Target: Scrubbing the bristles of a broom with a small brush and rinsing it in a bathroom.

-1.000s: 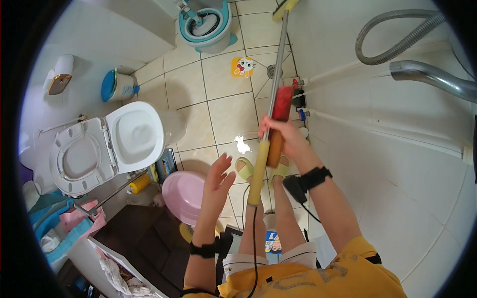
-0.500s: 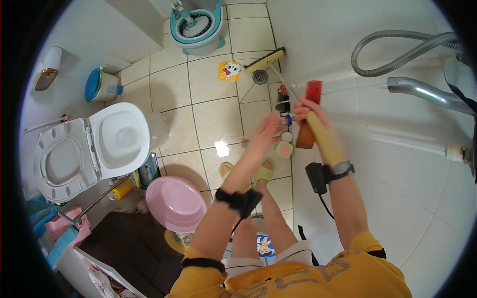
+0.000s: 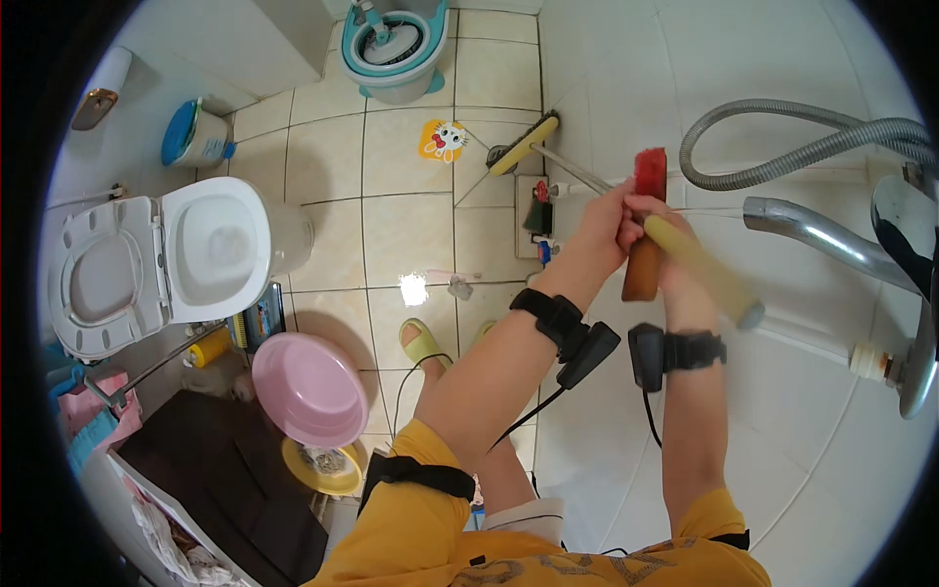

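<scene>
A long-handled floor brush [image 3: 523,145] with a pale yellow head rests near the floor drain [image 3: 497,155]. Its thin pole rises to my hands, ending in a cream-yellow grip [image 3: 696,262] that crosses over my right wrist, slightly blurred. My left hand [image 3: 604,227] is closed around the pole just below this grip. Close against it, my right hand [image 3: 673,217] is closed on a brown wooden brush [image 3: 642,269] with red bristles, held upright beside the wall. The fingers overlap, so part of each hold is hidden.
To the left are a toilet [image 3: 217,235] with its lid up, a pink basin [image 3: 311,389] and a yellow basin [image 3: 328,468]. A mop bucket [image 3: 396,73] stands at the far end. A steel pipe [image 3: 831,223] and grey hose [image 3: 773,181] jut from the right wall.
My left hand has moved right from open air and closed on the floor brush's pole. The wooden brush has shifted right with my right hand, and the pole's grip now tilts farther right.
</scene>
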`<state>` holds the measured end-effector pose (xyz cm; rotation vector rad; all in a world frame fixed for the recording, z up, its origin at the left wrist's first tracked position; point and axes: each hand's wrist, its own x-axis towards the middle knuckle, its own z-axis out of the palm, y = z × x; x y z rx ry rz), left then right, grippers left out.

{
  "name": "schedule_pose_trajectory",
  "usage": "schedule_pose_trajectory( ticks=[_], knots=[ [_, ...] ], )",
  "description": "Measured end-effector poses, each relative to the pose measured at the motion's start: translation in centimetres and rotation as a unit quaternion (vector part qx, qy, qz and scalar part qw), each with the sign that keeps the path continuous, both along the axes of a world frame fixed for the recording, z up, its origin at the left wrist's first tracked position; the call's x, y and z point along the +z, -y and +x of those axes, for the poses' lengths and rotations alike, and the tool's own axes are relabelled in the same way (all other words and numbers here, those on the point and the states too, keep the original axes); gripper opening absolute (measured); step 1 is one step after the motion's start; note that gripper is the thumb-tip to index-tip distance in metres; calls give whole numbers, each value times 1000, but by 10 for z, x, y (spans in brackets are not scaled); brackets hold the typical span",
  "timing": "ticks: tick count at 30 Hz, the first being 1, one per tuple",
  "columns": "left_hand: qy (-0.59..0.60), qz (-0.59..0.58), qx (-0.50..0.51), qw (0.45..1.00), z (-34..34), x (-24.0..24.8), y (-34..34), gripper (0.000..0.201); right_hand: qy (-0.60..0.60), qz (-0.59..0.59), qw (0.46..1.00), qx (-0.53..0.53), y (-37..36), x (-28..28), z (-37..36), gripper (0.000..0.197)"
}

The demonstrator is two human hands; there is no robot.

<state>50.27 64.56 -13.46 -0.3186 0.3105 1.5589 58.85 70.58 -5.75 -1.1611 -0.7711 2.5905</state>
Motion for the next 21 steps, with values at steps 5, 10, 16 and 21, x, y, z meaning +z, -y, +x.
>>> schedule_pose_trajectory(
  ticks=[5, 10, 16, 21],
  knots=[
    [-31, -177, -62, 982, 17, 5, -2, 21, 1, 247, 969, 10, 62, 40, 34, 14],
    [49, -281, -57, 957, 19, -40, 16, 31, 180, 84, 980, 5, 127, 68, 54, 28],
    [-59, -236, -62, 968, 1, -45, 1, 38, 238, 73, 967, 64, 181, 106, 113, 85],
    [-162, -238, -24, 957, -55, -37, -35, 42, 238, 69, 958, 145, 208, 135, 174, 92]
  ],
)
